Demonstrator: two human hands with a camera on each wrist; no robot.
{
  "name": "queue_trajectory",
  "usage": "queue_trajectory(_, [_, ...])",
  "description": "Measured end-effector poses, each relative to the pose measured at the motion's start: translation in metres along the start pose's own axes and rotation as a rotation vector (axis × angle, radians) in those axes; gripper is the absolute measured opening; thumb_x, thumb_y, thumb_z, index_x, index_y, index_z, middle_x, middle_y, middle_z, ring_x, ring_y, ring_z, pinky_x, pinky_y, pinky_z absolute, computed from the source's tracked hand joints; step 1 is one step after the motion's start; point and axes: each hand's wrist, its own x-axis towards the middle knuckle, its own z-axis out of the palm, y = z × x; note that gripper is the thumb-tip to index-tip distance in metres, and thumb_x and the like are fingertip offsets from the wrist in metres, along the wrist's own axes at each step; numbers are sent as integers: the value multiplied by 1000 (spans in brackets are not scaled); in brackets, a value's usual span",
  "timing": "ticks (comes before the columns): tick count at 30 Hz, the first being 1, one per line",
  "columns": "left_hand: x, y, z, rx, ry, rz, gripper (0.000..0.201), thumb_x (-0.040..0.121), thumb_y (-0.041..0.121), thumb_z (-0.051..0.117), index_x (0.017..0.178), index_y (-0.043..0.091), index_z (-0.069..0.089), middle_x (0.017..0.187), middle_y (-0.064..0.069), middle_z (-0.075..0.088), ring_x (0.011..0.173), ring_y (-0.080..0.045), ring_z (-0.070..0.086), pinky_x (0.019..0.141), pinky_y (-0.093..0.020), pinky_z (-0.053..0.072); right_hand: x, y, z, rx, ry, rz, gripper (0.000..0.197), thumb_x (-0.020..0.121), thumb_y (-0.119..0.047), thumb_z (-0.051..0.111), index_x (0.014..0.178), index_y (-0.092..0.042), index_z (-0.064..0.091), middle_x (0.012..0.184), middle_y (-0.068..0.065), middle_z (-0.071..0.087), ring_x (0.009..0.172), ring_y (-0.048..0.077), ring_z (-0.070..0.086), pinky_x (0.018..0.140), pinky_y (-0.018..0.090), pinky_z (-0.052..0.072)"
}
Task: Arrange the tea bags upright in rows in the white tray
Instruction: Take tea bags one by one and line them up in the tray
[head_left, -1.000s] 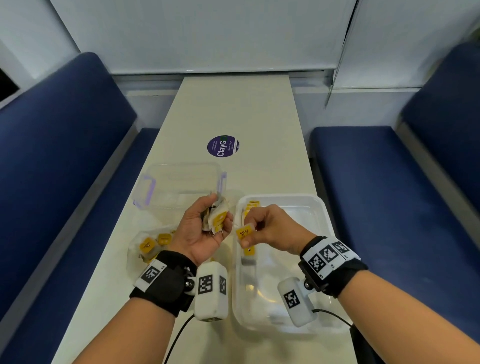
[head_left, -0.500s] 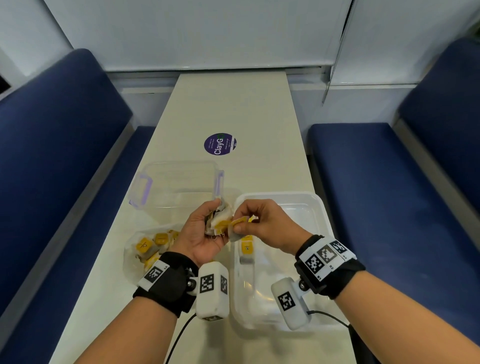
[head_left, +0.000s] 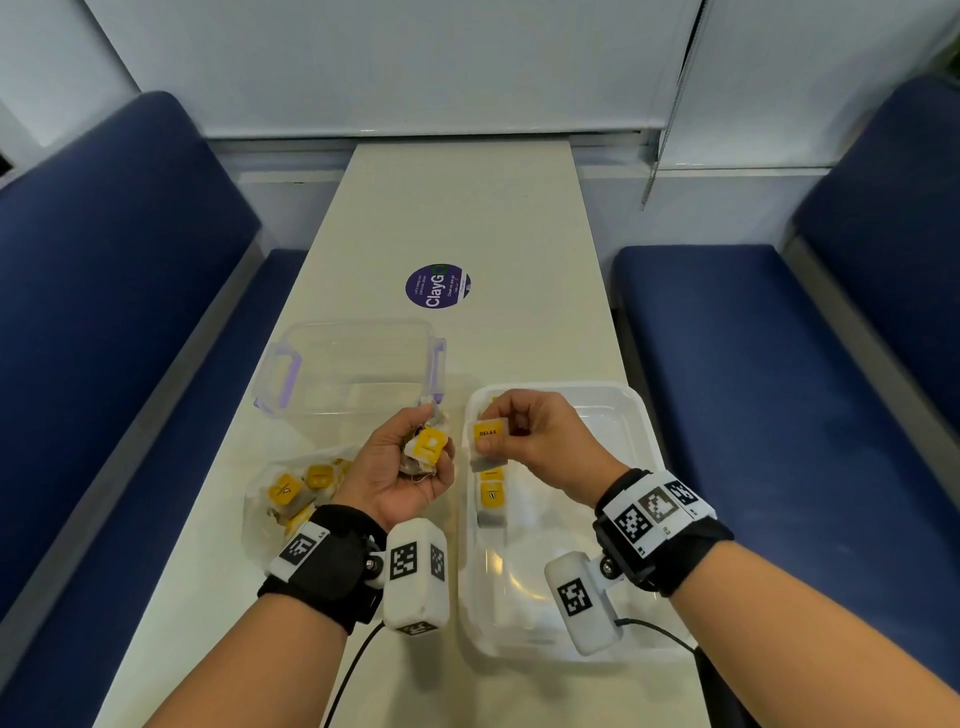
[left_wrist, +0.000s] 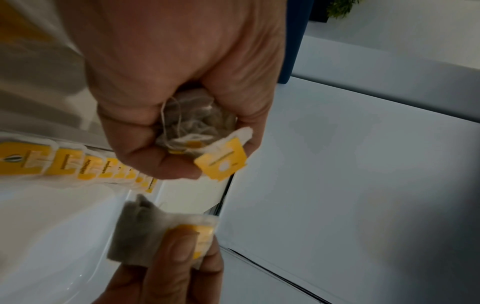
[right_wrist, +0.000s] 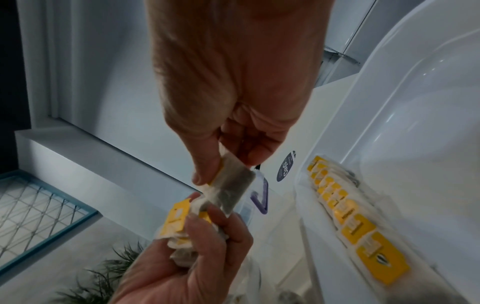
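My right hand (head_left: 501, 434) pinches one tea bag (head_left: 488, 441) with a yellow "RELAX" tag between thumb and fingers, held over the left edge of the white tray (head_left: 631, 415). In the right wrist view that tea bag (right_wrist: 230, 192) hangs from my fingertips. My left hand (head_left: 410, 457) grips a small bunch of tea bags (head_left: 427, 449) in its palm, one yellow tag (left_wrist: 221, 161) sticking out. A row of tea bags (head_left: 491, 493) stands along the tray's left wall, seen again as the row (right_wrist: 345, 211) of yellow tags.
A clear bag of more tea bags (head_left: 296, 491) lies on the table left of my left wrist. An open clear container (head_left: 348, 369) with purple clips stands behind it. A round purple sticker (head_left: 438, 286) is farther back. Blue benches flank the table.
My right hand took one tea bag from the bunch in my left hand and drew it right, over the tray's left edge. The left hand stayed in place with its bunch.
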Motion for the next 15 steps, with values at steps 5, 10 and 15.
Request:
queue_trajectory(5, [-1,-1,1,31,11,-12,19,72,22,69,88,11,65,71,-6,55,58,-16,58,45,-25,53,-4,1,1,44,17,59,37,74,8,74,92,-11,48,78,31,56,71,34,58,66,42,59])
queue_trajectory(10, [-1,-2,-1,47,19,-29,20,71,21,71,86,12,63,72,-5,54,60,-16,56,42,-24,52,1,17,2,-245,131,108,39,68,-7,84,64,-20,47,65,16,56,70,44,63,72,49,58])
queue_trajectory(15, [-5,-3,-2,62,30,-16,23,68,20,73,86,12,63,71,-6,55,60,-17,57,42,-23,51,-3,40,3,-441,103,291,26,69,-7,83,66,-13,58,66,-1,60,56,5,59,60,19,51])
